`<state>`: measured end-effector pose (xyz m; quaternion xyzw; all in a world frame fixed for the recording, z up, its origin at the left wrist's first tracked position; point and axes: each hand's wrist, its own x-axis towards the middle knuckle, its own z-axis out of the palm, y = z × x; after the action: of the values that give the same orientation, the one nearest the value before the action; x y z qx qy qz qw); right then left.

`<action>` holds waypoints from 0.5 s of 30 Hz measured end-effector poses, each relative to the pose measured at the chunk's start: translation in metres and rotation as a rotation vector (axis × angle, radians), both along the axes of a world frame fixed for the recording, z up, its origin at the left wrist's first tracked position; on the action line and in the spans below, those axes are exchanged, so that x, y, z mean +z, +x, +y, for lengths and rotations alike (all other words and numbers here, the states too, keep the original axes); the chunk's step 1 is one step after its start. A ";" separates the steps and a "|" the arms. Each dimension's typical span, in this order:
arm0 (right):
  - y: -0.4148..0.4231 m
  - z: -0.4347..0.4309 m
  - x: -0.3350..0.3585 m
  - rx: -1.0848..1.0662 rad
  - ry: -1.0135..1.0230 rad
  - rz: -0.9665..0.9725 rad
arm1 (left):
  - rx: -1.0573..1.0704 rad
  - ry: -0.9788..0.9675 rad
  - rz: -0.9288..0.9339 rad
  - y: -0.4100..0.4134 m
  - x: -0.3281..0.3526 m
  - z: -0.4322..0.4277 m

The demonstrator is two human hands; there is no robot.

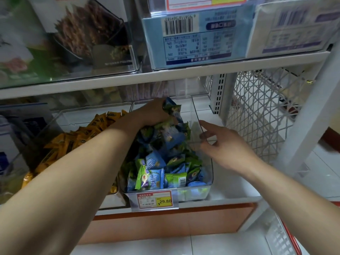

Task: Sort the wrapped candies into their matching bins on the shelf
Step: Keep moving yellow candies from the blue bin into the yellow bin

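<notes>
Left hand (154, 112), right hand (227, 147) and forearms (73, 172) are bare.

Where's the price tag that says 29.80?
Low in the middle of the head view, the price tag hangs on the front of the clear bin of blue and green candies, right of the orange candies.

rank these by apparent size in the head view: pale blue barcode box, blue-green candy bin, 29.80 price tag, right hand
1. blue-green candy bin and pale blue barcode box: about alike, unranked
2. right hand, nearer the camera
3. 29.80 price tag
</notes>
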<state>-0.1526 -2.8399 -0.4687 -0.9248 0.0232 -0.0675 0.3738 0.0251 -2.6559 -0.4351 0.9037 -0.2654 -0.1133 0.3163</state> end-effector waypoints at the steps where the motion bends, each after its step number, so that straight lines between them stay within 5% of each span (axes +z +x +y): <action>1: 0.000 0.000 0.000 0.001 -0.004 -0.001 | 0.011 0.066 -0.013 0.000 -0.003 0.001; 8: -0.001 0.000 -0.001 0.015 -0.005 -0.032 | -0.277 0.874 -0.153 -0.002 -0.010 -0.005; 10: -0.002 0.001 -0.001 0.022 -0.010 -0.046 | -0.314 0.814 -0.065 -0.007 -0.004 -0.013; 15: 0.000 0.001 -0.001 0.022 -0.031 -0.052 | -0.163 0.314 0.186 -0.021 -0.008 -0.043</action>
<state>-0.1524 -2.8391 -0.4701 -0.9286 0.0025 -0.0878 0.3604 0.0045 -2.6992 -0.4434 0.9031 -0.2865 -0.2616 0.1843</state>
